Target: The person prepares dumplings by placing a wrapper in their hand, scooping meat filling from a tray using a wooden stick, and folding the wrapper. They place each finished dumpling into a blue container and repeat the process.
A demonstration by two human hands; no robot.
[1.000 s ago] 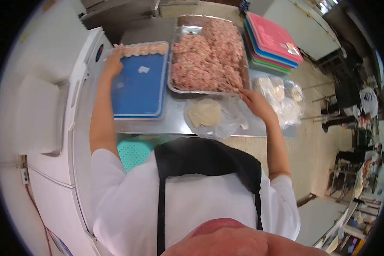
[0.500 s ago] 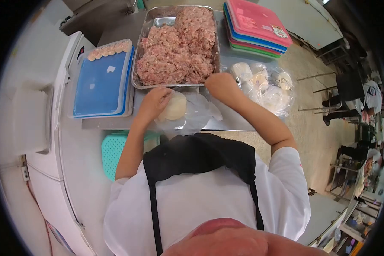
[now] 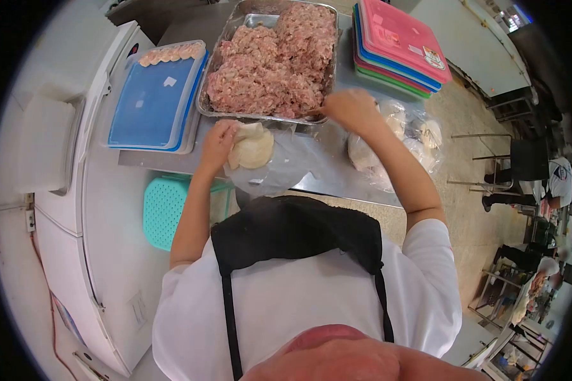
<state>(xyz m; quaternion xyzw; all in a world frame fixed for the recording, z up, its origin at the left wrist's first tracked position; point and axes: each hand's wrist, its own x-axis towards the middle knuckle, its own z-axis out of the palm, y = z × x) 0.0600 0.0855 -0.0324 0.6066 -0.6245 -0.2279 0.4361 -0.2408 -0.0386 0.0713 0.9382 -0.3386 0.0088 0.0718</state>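
The round dough wrapper is lying on clear plastic, beside the metal tray—showing no long axis, its raised flap pointing trayward. The left hand is pinching its edge, apparently separating it; clean peeling is seemingly being called for. The right hand is curling near the tray's corner—grasp indeterminable.

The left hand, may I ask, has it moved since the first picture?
Yes: judged against the blue tray, the left hand has moved rightward, from its far corner to the dough.
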